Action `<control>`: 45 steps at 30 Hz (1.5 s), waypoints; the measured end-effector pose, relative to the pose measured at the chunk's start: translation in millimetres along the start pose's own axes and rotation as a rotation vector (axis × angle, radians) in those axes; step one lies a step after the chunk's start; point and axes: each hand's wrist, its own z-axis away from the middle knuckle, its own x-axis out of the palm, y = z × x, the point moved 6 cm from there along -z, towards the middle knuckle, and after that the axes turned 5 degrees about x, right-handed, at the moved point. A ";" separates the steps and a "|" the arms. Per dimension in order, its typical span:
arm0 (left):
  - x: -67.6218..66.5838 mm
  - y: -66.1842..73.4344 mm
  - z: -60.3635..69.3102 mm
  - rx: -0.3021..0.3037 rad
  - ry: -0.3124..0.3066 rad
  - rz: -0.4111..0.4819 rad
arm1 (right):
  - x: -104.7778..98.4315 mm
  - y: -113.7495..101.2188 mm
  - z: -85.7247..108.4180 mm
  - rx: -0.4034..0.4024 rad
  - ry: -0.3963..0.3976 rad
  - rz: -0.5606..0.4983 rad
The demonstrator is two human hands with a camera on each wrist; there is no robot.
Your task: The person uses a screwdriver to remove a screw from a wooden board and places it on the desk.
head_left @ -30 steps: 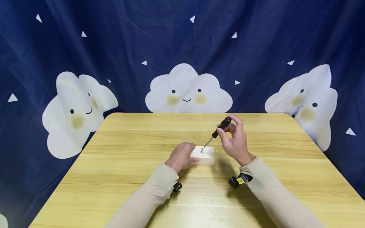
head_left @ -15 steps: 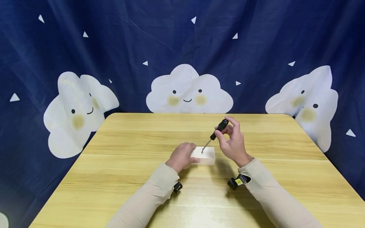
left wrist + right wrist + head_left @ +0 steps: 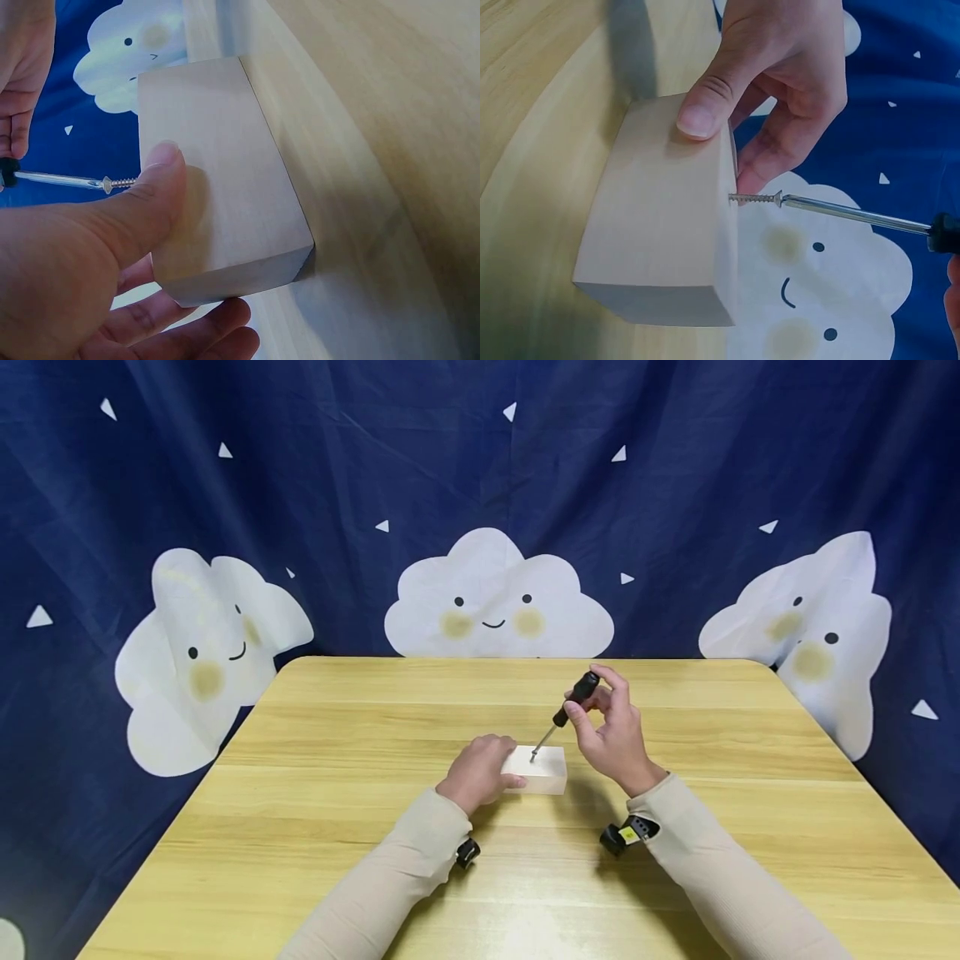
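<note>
A pale wooden block lies on the table, gripped at its left end by my left hand, the thumb on the near side. From the block's top face stands a metal screw, its threads still largely showing in the right wrist view. My right hand holds a black-handled screwdriver between thumb and fingers, one finger at the handle's end. The shaft slants down to the left, and its tip meets the screw head in both wrist views. In the left wrist view the block shows its long side.
The light wooden table stretches around the block on all sides. Behind it hangs a dark blue curtain printed with white clouds. A small black camera sits on the left wrist and another camera on the right.
The right hand and screwdriver have shifted slightly down and left, and the tip has come onto the screw head. Over the last half second almost nothing moved. The left hand stays on the block.
</note>
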 end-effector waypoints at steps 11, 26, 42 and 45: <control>-0.1 0.4 -0.1 0.004 0.000 -0.016 | 7.9 -7.6 -8.0 -0.037 -0.060 0.109; 0.7 2.4 -0.2 0.014 -0.022 -0.005 | 11.0 -12.7 -7.9 -0.035 0.035 0.075; -0.8 0.7 -1.7 0.002 -0.014 -0.011 | 15.8 -17.1 -13.9 -0.043 -0.031 -0.041; -0.7 0.9 -0.6 0.001 -0.012 -0.006 | 16.9 -17.7 -12.8 -0.043 -0.032 -0.071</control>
